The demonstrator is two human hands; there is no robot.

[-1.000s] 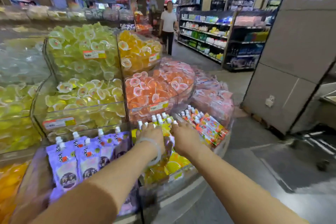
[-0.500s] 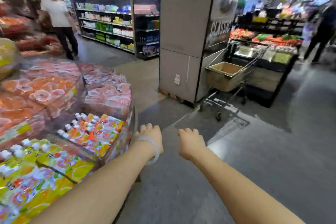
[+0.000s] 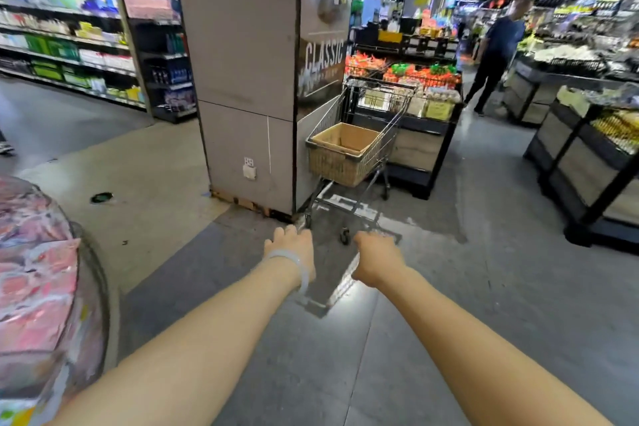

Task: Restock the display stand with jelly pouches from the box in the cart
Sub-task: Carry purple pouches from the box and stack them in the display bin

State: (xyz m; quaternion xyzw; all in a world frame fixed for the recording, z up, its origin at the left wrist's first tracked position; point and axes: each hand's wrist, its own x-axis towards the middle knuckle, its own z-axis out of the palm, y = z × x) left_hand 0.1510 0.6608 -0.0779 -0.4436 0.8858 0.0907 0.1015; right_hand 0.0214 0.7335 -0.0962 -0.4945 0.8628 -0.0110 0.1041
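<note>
— Where's the cardboard box point(image 3: 342, 145)?

— Sitting in the basket of the shopping cart point(image 3: 371, 121), parked against the grey pillar point(image 3: 242, 79). It's straight ahead, well apart from both hands, with bare floor between.

— What's inside?

— Can't tell; only its inner walls show.

— Which hand is nearer?

— The right hand point(image 3: 375, 261) lines up with the cart; the left hand point(image 3: 292, 249), bracelet on the wrist, points at the pillar's corner. Both hold nothing, fingers loose.

— And the display stand point(image 3: 52, 287)?

— At the left edge, beside the left forearm.
</note>
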